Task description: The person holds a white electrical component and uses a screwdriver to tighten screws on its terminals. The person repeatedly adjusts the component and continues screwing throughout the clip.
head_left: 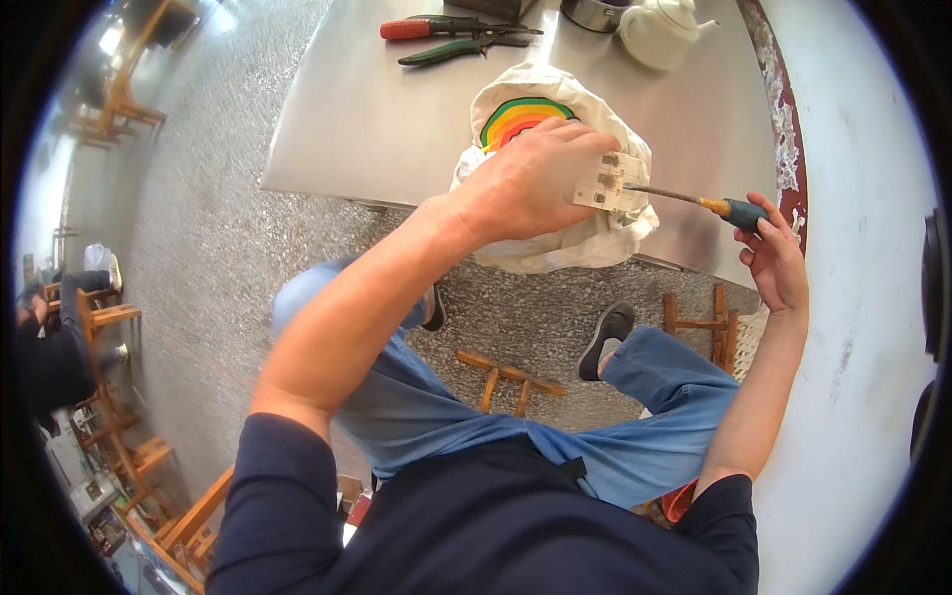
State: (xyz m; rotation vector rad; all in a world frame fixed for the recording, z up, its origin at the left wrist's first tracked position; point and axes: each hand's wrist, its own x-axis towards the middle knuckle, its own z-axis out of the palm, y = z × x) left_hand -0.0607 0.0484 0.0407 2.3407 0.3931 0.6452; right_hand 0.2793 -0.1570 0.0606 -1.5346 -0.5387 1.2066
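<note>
Far to the left of the left hand, wooden stools (pixel 117 315) stand on the speckled floor (pixel 218 198), and a seated person (pixel 59 347) in dark clothes shows at the rim. Nearer, the grey bench (pixel 337 129) spreads beyond and to the left of that hand. Tools (pixel 441 53) with red and green grips lie on it, beyond the hand and a little to its left.

The left hand (pixel 535 178) reaches across the bag, back upward, its fingers and thumb clamped on the block. The bag (pixel 595 248), rumpled cream cloth with a rainbow-like print, lies beneath and around this hand, reaching the bench's near edge. Well beyond the hand is a metal pot (pixel 592 12).

The block (pixel 608 183) juts from the fingertips on their right, above the bag. It is off-white, small and boxy, with square, stepped edges; dark recesses mark the face turned up, their detail too small to read. Beyond it stands a white teapot (pixel 662 36).

The screwdriver (pixel 712 205) bridges the two hands: a thin dark shaft, its tip at the block, and a yellow-and-dark handle. The right hand (pixel 775 260) is closed on the handle's end by thumb and fingers. To its right rises a pale wall (pixel 858 297).
</note>
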